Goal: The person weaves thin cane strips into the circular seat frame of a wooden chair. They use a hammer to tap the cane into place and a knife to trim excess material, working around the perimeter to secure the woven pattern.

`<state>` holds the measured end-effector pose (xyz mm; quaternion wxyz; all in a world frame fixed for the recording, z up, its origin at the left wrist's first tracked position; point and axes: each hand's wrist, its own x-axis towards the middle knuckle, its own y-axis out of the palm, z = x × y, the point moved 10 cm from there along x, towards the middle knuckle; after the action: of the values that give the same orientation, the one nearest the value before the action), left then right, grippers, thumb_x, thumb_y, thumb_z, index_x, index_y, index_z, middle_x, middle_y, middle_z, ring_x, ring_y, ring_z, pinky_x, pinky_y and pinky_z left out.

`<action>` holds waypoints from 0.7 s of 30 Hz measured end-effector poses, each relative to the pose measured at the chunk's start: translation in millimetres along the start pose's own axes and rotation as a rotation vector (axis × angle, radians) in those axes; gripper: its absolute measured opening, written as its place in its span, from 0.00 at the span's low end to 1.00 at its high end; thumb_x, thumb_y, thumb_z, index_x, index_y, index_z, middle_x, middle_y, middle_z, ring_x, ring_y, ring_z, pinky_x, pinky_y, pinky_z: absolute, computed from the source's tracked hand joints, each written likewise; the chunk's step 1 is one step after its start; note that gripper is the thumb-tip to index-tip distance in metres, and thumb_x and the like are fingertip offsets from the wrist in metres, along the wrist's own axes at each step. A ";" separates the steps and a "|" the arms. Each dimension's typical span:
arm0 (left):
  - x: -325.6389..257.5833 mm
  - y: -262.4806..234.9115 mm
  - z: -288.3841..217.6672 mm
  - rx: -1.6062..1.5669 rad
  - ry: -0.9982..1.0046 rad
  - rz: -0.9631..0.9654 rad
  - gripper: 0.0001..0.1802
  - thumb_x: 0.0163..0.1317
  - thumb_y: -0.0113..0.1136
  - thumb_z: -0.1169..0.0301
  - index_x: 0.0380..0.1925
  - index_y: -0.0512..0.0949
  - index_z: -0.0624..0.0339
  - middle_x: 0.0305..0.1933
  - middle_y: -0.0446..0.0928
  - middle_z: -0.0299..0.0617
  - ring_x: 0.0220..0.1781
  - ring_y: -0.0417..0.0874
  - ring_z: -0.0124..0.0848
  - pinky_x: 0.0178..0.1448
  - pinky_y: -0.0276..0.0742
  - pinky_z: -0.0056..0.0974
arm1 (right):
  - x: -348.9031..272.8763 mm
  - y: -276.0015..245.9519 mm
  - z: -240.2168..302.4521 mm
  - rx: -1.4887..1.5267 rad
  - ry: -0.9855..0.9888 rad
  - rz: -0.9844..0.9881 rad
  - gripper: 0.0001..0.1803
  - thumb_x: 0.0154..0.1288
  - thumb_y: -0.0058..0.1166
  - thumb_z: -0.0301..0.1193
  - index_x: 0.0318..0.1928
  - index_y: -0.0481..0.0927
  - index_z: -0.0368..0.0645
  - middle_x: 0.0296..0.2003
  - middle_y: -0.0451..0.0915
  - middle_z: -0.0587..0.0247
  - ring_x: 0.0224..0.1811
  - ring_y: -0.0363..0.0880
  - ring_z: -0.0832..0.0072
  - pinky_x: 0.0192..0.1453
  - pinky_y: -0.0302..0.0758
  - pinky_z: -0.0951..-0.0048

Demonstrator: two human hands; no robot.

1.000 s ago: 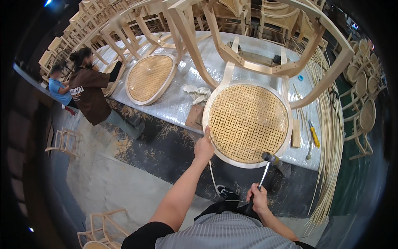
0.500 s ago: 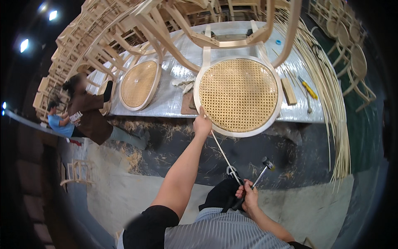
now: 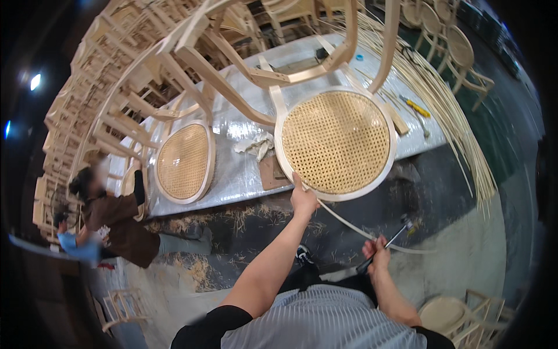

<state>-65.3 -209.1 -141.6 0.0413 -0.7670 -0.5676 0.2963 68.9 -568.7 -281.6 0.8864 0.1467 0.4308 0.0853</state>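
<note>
Head view: two cane seats (image 3: pixel 337 142), one hammer (image 3: pixel 388 244)

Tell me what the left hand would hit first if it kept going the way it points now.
The left hand points up the picture and already rests on the near rim of the round cane chair seat on the table. Going on, it would probably slide over the wooden rim onto the woven cane panel; depth is hard to judge.

Counter (image 3: pixel 232 174), silver-covered: two cane-seat chairs (image 3: pixel 337 142) (image 3: pixel 183 161); crumpled rag (image 3: pixel 256 144); brown board (image 3: pixel 272 171); yellow-handled tool (image 3: pixel 417 107); wood block (image 3: pixel 398 119).
</note>
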 end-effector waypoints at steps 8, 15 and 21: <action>28.6 -34.9 -23.6 0.407 0.436 0.221 0.47 0.75 0.58 0.72 0.86 0.44 0.57 0.36 0.85 0.50 0.29 0.87 0.37 0.33 0.82 0.40 | -4.8 43.8 60.9 0.101 -0.391 -0.225 0.19 0.75 0.60 0.18 0.62 0.79 0.42 0.40 0.79 0.63 0.32 0.82 0.75 0.36 0.85 0.74; -49.4 40.4 -172.1 0.757 1.381 0.776 0.22 0.70 0.60 0.75 0.64 0.81 0.55 0.41 0.81 0.47 0.45 0.86 0.47 0.49 0.83 0.50 | -23.7 84.7 164.9 -0.304 -0.726 -0.258 0.20 0.70 0.65 0.19 0.61 0.85 0.38 0.36 0.80 0.68 0.31 0.82 0.81 0.35 0.82 0.78; -131.2 112.5 -165.2 0.930 2.326 1.324 0.21 0.68 0.59 0.66 0.60 0.86 0.46 0.57 0.84 0.40 0.79 0.72 0.42 0.85 0.64 0.48 | -10.1 134.0 214.9 -0.330 -0.777 -0.187 0.24 0.70 0.65 0.21 0.66 0.83 0.39 0.35 0.80 0.72 0.33 0.80 0.83 0.36 0.82 0.79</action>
<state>89.0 -321.1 2.6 0.5789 -0.6068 0.3966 -0.3734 228.9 -485.3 -103.6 0.9982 -0.0157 0.0571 0.0107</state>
